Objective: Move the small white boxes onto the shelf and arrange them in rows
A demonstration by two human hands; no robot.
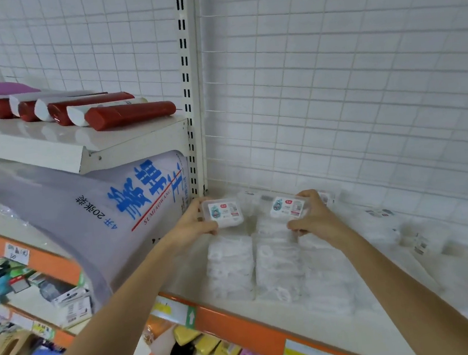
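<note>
My left hand (pixel 196 225) pinches one small white box (pixel 225 212) by its near corner, and my right hand (pixel 316 217) grips a second box (pixel 287 207) the same way. Both boxes are at the back of the shelf (pixel 347 336), above the rows of white boxes (pixel 277 260) lying there, near the slotted upright (pixel 188 95).

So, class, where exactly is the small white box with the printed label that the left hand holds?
The small white box with the printed label sits at the shelf's back left corner, gripped by the left hand, beside the large pale plastic bag with blue lettering.
</note>
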